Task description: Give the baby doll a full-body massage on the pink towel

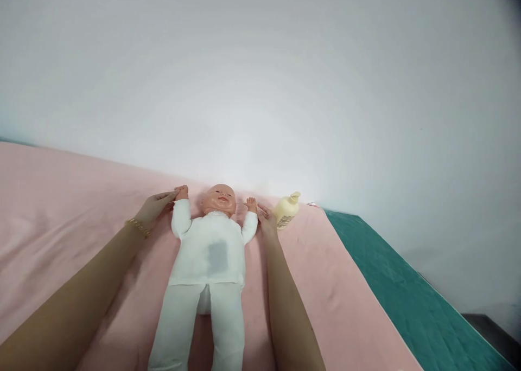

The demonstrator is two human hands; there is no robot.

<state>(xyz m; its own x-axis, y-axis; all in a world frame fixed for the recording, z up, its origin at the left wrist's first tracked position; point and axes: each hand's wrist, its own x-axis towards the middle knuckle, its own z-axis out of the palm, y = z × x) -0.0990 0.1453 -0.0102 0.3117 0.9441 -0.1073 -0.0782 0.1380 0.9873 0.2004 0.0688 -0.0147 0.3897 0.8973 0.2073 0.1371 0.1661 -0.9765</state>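
A baby doll [207, 241] in a white long-sleeved top and white trousers lies on its back, both its arms raised beside its head. A grey rectangular patch shows on the chest of its top. My left hand [155, 208], with a gold bracelet at the wrist, is closed on the doll's hand at the left of the picture. On the other side, my right hand [266, 219] has its fingers closed at the doll's cuff and wrist; the exact grip is partly hidden. Just right of that hand stands a pale yellow pump bottle [288, 211], slightly tilted in view.
Beneath the doll spreads a pink sheet [325, 284] with some wrinkles at the left. A green surface [391, 273] shows past its right edge. A pale wall [244, 89] rises behind the doll's head. Something dark [492, 333] lies at the lower right.
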